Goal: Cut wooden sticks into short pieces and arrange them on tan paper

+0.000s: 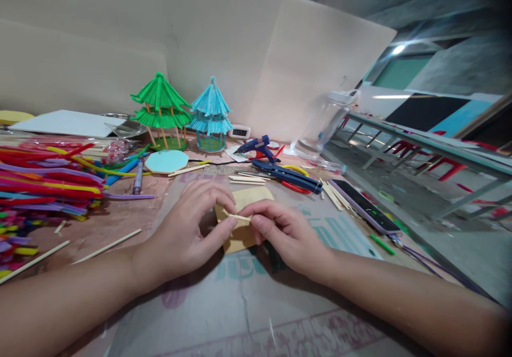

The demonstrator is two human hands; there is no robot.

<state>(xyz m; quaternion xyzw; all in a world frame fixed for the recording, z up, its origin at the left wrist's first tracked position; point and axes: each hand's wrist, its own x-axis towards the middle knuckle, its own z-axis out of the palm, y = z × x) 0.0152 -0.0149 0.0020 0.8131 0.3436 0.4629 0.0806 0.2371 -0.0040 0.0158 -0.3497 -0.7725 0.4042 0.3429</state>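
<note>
Between my two hands is a short pale wooden stick (240,217). The fingertips of my left hand (200,218) pinch its left end, and those of my right hand (282,232) pinch its right end. Just beneath, a tan square card (238,245) lies on the plastic-covered work surface, partly hidden by my fingers. Beyond the card lie several more wooden sticks (248,179). A pair of dark blue-handled pliers or cutters (288,175) rests behind my right hand.
Colourful pipe cleaners (48,181) heap at the left. Green (160,112) and blue (211,114) pagoda models stand at the back, near a light blue octagonal card (166,161) and a glue gun (260,147). A phone (364,205) and a clear bottle (324,125) are on the right.
</note>
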